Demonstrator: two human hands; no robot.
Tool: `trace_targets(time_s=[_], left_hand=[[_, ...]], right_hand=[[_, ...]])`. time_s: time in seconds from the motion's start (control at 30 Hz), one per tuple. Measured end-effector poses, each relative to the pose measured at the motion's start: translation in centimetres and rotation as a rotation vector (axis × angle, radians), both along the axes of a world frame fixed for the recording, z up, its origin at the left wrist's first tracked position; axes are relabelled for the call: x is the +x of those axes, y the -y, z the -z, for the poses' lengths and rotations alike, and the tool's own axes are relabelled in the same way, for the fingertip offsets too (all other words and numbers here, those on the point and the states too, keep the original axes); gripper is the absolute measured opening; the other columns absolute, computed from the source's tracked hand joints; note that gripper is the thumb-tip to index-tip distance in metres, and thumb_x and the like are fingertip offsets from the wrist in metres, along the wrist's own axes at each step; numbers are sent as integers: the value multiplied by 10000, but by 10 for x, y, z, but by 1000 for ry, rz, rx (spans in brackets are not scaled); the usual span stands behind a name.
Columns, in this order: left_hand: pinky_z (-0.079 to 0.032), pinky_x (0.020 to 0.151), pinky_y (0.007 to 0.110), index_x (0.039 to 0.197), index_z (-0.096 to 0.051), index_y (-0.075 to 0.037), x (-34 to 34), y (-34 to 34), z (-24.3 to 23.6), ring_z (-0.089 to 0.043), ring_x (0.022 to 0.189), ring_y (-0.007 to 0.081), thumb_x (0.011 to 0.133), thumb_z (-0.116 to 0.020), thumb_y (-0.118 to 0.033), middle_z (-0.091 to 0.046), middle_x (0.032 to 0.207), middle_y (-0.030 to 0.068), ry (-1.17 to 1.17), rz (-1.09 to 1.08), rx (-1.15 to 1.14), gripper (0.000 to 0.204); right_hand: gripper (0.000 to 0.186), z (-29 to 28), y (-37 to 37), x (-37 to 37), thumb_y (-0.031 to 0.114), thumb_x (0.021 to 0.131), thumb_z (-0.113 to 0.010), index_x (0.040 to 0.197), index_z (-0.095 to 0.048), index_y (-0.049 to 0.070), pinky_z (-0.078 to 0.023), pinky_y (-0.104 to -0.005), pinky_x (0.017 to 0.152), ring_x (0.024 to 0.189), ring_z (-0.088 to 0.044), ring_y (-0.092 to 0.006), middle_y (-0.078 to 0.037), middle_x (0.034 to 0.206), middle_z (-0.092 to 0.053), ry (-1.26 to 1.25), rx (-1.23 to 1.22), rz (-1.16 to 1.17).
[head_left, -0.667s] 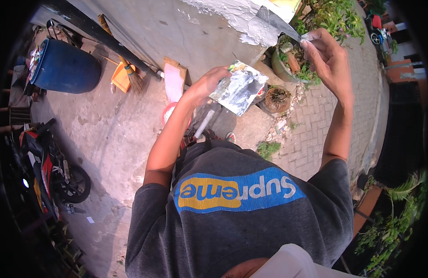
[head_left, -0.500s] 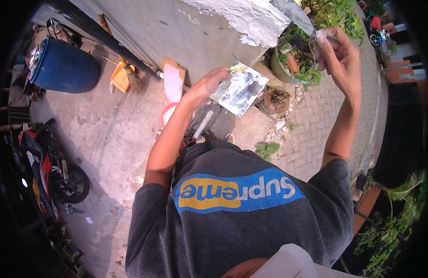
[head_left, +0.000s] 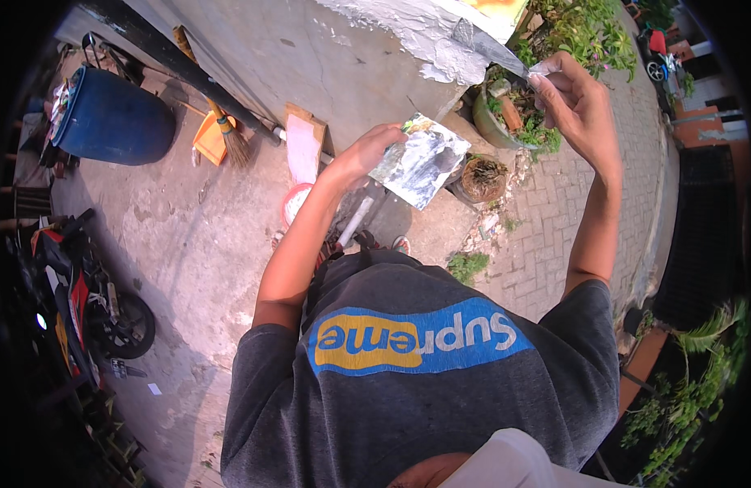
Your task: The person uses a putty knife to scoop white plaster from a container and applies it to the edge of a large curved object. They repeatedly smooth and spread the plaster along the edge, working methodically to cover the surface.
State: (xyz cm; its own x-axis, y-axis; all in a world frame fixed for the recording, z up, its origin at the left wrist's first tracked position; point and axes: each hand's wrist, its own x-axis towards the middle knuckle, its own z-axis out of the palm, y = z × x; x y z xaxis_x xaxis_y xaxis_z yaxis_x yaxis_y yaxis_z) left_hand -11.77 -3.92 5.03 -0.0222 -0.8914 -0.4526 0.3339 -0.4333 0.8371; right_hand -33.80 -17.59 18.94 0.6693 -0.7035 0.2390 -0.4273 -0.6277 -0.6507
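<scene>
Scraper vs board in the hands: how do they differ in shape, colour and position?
Shape: the scraper narrows toward the right hand; the board is roughly square.
Colour: the scraper looks grey; the board is smeared white and dark grey.
Position: the scraper is higher in the picture, by the wall's white coating; the board is lower, in the left hand.
Shared: each is held in one hand.

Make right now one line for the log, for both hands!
left hand: holding smeared board | right hand: holding scraper | scraper: at white coating on wall
</scene>
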Motion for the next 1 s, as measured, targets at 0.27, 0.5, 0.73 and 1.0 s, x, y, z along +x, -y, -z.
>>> trace_targets(time_s=[0.27,0.5,0.73,1.0], left_hand=[[-485,812,293,1240,-464,39,-3,2,15,-592,946,157,896,-480,-222,-578,1083,104,-6,-32,-22,432],[-479,817,284,1248,-460,38,-5,2,5,-577,973,143,896,-482,-219,-573,1091,100,-22,-21,-6,437],[-471,802,275,1251,-466,29,-7,-2,5,-569,959,143,887,-502,-237,-557,1118,91,65,-71,1,452],[-464,796,267,1236,-478,31,-4,-1,1,-574,911,142,889,-486,-239,-563,1097,92,-6,-61,5,439]], right_hand=[[172,-8,6,-26,207,944,-551,966,-533,37,-269,-181,384,448,-448,-28,7,614,-551,171,158,-81],[149,6,-2,9,133,931,-562,943,-512,-7,-350,-200,435,493,-445,-36,-6,626,-543,120,-38,-110],[160,-12,-10,-30,146,907,-594,959,-561,-3,-365,-213,431,488,-491,-43,-32,632,-594,95,57,79],[138,13,-18,17,129,924,-569,936,-534,-4,-353,-197,430,482,-466,-35,-9,632,-558,235,-101,-45]])
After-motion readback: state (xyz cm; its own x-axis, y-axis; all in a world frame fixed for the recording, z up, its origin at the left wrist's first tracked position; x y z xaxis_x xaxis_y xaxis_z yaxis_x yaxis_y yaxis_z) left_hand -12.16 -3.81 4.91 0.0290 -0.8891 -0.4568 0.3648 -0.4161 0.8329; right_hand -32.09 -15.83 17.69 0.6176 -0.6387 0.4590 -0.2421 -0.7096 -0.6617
